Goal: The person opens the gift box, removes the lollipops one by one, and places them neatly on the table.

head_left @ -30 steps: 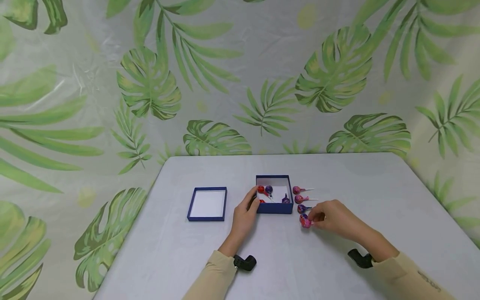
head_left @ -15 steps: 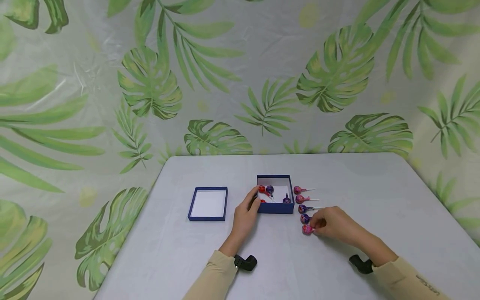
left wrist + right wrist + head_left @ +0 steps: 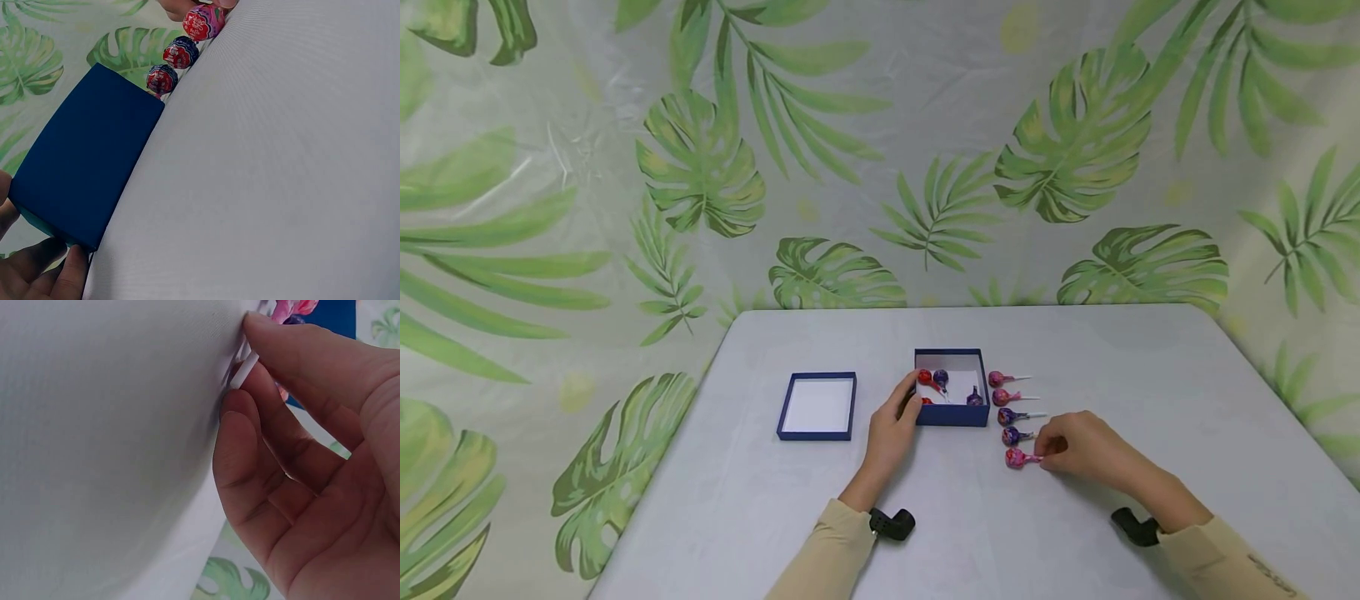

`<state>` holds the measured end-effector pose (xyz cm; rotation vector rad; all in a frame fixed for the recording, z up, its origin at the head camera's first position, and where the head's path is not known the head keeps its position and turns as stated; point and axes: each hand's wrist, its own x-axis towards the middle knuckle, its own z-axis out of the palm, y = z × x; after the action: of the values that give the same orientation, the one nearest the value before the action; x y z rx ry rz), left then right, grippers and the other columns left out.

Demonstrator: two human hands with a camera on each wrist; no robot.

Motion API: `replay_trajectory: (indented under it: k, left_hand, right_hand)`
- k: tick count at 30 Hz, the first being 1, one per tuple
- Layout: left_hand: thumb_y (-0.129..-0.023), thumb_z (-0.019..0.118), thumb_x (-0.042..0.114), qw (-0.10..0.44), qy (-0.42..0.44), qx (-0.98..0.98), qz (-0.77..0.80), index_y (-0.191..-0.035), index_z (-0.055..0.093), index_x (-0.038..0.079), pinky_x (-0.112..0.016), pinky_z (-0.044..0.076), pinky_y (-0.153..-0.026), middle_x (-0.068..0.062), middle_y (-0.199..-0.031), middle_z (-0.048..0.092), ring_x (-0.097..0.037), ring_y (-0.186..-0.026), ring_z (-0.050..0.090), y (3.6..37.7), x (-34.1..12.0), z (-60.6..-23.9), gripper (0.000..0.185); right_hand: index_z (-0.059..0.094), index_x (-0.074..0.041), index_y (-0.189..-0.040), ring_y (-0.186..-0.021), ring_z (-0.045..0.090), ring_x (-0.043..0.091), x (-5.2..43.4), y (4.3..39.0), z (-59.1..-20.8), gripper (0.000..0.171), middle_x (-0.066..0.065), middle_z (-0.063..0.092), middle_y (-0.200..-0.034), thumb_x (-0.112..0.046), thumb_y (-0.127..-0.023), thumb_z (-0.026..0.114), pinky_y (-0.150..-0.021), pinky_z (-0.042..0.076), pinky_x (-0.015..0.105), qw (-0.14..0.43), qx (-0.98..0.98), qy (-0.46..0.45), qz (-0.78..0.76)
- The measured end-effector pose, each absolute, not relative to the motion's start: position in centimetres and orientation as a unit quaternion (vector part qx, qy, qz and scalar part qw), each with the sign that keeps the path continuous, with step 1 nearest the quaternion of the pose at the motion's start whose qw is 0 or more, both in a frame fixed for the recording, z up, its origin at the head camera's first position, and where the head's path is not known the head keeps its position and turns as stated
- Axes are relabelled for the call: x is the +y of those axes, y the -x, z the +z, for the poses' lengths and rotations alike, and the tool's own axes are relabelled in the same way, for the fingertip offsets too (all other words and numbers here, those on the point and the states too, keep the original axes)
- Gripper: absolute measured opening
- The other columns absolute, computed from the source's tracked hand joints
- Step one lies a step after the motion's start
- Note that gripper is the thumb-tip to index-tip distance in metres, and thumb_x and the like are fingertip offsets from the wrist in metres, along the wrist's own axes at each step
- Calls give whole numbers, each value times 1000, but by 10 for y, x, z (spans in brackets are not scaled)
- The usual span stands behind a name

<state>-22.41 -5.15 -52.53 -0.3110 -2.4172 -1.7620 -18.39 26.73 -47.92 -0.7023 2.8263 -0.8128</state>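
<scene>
Right hand (image 3: 1078, 450) pinches the stick of the pink lollipop (image 3: 1016, 457), which has come down over the last second onto the table (image 3: 1150, 383), nearest in a row of five beside the blue box (image 3: 951, 414). Release appears imminent, though contact is obscured. Left hand (image 3: 891, 429) grips the box's left wall
</scene>
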Motion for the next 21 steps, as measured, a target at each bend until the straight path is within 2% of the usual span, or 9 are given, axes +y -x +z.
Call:
replay_trajectory:
  k: [21]
  left_hand:
    - [-106, 51, 28, 57, 94, -802, -587, -151, 49, 31, -38, 34, -115, 13, -150, 47, -11, -140, 40, 222, -51, -522, 45]
  right_hand:
    - [75, -29, -83, -78, 58, 4, 281, 186, -485, 15, -17, 66, -85, -16, -82, 84, -69, 51, 26, 47, 939, 212, -265]
